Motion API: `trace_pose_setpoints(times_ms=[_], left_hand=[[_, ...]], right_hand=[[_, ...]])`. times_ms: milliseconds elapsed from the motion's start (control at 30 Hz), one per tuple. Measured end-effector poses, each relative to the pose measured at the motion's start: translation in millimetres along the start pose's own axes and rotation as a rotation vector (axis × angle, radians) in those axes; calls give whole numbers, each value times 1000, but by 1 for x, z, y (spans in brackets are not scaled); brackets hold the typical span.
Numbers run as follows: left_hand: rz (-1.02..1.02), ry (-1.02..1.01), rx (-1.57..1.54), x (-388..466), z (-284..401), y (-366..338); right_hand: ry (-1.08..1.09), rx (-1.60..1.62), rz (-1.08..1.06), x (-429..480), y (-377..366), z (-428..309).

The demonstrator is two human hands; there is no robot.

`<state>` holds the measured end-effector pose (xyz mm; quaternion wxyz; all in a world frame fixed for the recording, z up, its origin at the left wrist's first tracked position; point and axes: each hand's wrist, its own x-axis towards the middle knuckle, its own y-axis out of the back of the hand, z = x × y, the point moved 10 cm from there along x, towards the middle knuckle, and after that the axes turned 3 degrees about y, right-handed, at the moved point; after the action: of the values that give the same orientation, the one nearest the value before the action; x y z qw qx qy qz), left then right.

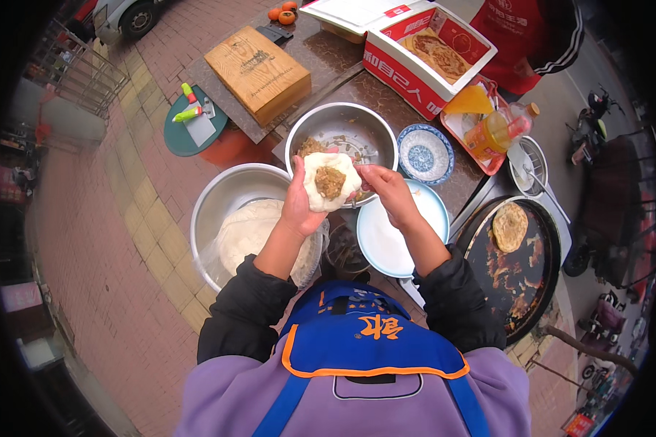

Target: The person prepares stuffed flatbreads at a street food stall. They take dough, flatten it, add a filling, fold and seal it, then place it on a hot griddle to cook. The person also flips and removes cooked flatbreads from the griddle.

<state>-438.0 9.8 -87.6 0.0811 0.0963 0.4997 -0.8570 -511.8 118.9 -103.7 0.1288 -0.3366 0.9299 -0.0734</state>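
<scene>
A flattened round of white dough (pixel 316 203) rests on the palm of my left hand (pixel 299 210). Brown, crumbly filling (pixel 329 182) is heaped in its middle. The fingers of my right hand (pixel 385 188) are at the dough's right edge; whether they pinch the dough or a thin tool is hard to make out. Both hands are over the near rim of a steel bowl (pixel 380 123) with more filling (pixel 312 146) at its left side. Below my left forearm, another steel bowl (pixel 205 218) holds a large mass of dough (pixel 254 224) partly under clear plastic.
A pale round board (pixel 380 240) lies under my right forearm, near a blue-patterned bowl (pixel 425 154). A wide black pan (pixel 508 284) holds one browned flatbread (pixel 510 227). Behind stand a wooden box (pixel 259 74) and a foam box (pixel 396 82) of flatbreads. A person (pixel 516 38) stands beyond.
</scene>
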Motion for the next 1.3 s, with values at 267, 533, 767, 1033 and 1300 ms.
trace_pose_setpoints(times_ms=[267,533,767,1033,1300], left_hand=[[188,-32,122,-77,-12,14],[79,82,233,-146,-4,3],[162,203,366,-183,14,54],[-9,421,444,-232,40,93],[-214,527,694,-244,64,131]], right_hand=[[200,-350,-121,-37,-45,-25],[-48,-140,-455,-73,-117,-8],[732,-729,-540,-121,-187,-82],[421,-645,-531,-120,-258,-43],[429,-470,-563,-133,-310,-34]])
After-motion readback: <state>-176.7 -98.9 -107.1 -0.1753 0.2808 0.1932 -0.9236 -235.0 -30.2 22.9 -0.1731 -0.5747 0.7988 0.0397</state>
